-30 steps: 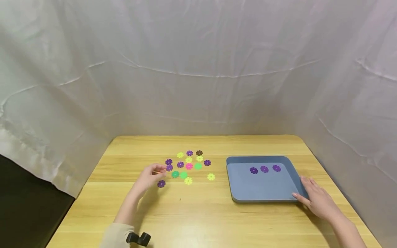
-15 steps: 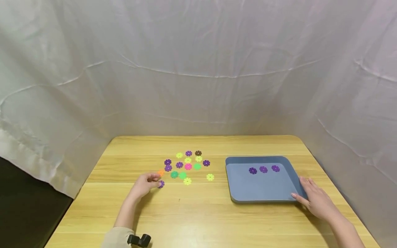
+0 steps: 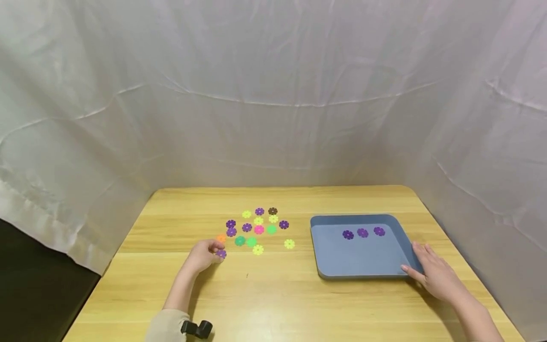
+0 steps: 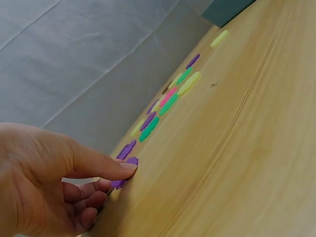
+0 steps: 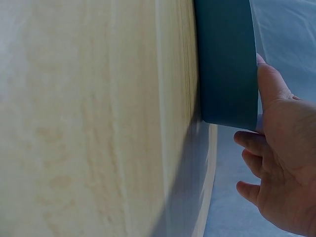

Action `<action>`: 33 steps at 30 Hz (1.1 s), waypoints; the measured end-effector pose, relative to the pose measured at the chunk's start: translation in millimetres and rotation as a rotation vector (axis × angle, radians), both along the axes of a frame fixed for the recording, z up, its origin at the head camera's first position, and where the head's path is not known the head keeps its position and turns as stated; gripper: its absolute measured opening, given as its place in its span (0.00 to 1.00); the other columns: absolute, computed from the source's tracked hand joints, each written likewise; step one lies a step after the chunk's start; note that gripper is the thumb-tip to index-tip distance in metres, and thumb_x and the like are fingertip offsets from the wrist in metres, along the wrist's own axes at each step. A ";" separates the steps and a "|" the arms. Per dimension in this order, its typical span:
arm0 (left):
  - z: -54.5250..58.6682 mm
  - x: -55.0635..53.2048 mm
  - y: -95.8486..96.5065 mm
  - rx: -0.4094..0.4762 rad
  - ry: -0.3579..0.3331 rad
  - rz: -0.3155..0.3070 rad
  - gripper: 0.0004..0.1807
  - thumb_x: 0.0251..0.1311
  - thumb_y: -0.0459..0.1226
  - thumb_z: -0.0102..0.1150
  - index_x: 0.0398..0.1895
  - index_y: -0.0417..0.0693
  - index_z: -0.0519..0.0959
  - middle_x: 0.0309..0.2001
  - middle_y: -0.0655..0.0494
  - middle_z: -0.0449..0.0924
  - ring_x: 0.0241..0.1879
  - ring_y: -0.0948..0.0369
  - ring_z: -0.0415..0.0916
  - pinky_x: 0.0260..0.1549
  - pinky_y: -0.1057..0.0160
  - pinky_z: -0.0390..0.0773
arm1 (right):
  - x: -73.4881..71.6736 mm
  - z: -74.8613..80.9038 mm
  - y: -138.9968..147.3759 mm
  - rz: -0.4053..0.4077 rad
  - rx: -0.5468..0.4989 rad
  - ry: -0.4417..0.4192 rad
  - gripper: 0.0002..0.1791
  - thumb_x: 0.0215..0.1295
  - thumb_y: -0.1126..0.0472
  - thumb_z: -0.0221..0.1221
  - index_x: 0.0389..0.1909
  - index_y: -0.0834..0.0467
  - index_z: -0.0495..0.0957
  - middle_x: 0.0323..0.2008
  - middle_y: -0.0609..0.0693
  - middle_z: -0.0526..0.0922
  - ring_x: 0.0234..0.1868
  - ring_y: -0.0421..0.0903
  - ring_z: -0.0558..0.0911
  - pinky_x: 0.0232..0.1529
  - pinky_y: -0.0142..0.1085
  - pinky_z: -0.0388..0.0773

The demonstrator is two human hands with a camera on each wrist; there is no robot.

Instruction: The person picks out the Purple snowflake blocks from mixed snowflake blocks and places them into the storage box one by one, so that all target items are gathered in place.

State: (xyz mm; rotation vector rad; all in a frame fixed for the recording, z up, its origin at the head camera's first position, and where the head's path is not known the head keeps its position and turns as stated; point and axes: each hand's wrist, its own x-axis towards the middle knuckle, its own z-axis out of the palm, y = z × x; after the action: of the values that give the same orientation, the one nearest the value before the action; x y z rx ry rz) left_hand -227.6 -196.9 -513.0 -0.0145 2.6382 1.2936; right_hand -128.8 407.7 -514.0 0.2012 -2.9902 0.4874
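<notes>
My left hand (image 3: 204, 255) is low over the near left of the flower discs. It pinches a purple flower disc (image 3: 221, 254) between thumb and fingers; in the left wrist view the thumb (image 4: 116, 168) partly covers this disc. Just beyond the hand lies an orange flower disc (image 3: 220, 238). At the right, a blue-grey tray (image 3: 359, 263) holds three purple flower discs (image 3: 363, 233) in a row. My right hand (image 3: 438, 278) holds its near right corner, thumb over the rim and fingers along the outer side. The right wrist view shows the tray's outer wall (image 5: 229, 64).
Further flower discs lie loosely on the wooden table (image 3: 256, 304), including a pink flower disc (image 3: 259, 230), a brown flower disc (image 3: 272, 211) and a yellow flower disc (image 3: 289, 244) nearest the tray. A pale curtain (image 3: 273, 118) hangs behind and at both sides.
My left hand has moved down and left from beside the cluster, put down the orange disc and taken hold of the purple disc. The right hand and tray have stayed put.
</notes>
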 end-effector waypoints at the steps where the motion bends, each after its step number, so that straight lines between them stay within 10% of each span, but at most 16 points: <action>1: 0.0 -0.3 -0.5 -0.002 -0.002 0.004 0.16 0.47 0.24 0.66 0.43 0.38 0.81 0.37 0.49 0.78 0.38 0.57 0.73 0.36 0.64 0.77 | 0.0 -0.5 -0.2 0.001 -0.001 0.002 0.44 0.69 0.45 0.55 0.70 0.75 0.53 0.68 0.76 0.58 0.71 0.74 0.51 0.65 0.70 0.51; 17: 10.1 -0.8 2.8 0.072 -0.029 0.014 0.08 0.54 0.28 0.65 0.38 0.41 0.83 0.32 0.52 0.80 0.34 0.59 0.75 0.36 0.62 0.78 | 2.1 0.3 -4.0 0.000 -0.006 -0.009 0.44 0.69 0.45 0.55 0.70 0.76 0.53 0.68 0.76 0.58 0.71 0.75 0.51 0.66 0.70 0.50; 33: 58.7 -17.1 64.4 0.262 0.031 -0.176 0.10 0.57 0.31 0.63 0.42 0.46 0.84 0.37 0.52 0.82 0.37 0.58 0.77 0.41 0.54 0.82 | 0.5 0.6 -0.5 -0.005 0.002 -0.006 0.45 0.69 0.45 0.54 0.70 0.75 0.52 0.68 0.76 0.58 0.71 0.74 0.50 0.64 0.71 0.52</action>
State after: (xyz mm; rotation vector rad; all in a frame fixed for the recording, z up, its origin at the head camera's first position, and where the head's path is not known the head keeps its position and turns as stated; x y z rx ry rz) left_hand -244.7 -132.5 -454.3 0.2723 2.4092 1.5734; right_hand -128.3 407.2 -513.4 0.1921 -2.9959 0.4858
